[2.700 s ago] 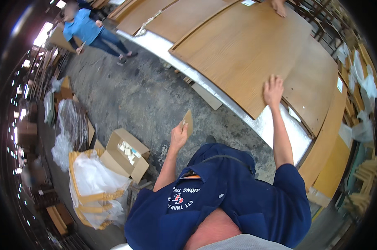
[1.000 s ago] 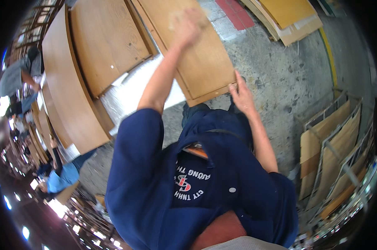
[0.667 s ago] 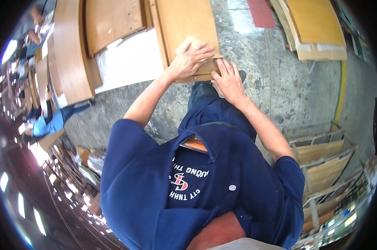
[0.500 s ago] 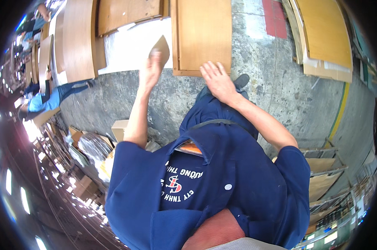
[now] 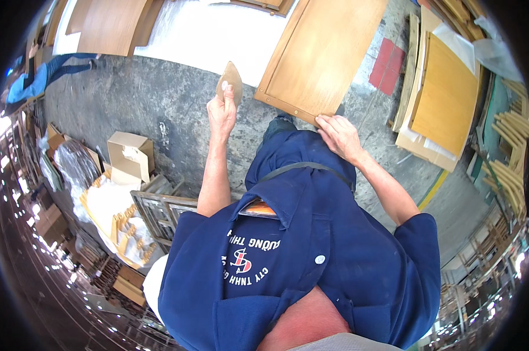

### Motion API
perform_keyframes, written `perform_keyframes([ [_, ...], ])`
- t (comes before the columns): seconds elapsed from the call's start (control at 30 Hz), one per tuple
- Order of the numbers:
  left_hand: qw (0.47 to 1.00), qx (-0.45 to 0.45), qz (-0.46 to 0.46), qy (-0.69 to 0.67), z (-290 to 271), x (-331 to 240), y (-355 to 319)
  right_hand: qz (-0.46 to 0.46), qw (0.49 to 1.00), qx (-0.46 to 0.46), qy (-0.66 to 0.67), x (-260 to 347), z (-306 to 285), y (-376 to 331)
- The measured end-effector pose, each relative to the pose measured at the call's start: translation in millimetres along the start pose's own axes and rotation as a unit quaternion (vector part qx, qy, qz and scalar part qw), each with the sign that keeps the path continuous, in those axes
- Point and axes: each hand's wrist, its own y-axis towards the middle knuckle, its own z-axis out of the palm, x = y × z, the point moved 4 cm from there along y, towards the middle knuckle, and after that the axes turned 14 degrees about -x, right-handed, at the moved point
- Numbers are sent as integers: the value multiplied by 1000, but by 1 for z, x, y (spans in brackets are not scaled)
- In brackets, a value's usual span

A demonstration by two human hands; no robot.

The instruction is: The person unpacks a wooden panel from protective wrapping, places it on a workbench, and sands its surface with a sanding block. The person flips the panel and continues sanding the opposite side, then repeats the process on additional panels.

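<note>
From the head camera I see my left hand (image 5: 222,114) raised in front of me, closed around a small tan sanding pad (image 5: 230,82) that sticks up above the fist, over the grey concrete floor (image 5: 159,111). My right hand (image 5: 338,133) lies open, fingers spread, on the near edge of a framed wooden door panel (image 5: 320,55), which rests partly on a white sheet (image 5: 212,35).
</note>
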Motion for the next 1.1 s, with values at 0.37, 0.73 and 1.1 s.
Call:
perform_keyframes([
  [0.37, 989, -88, -72, 93, 54, -58, -75, -134, 968, -30, -212, -178, -29, 193],
  [0.73, 969, -225, -84, 60, 94, -84, -119, -254, 950, -112, -144, -172, -37, 272],
  [1.1, 911, -185, -42, 365, 138, -67, -64, -426, 886, 18, -184, -218, -76, 377],
])
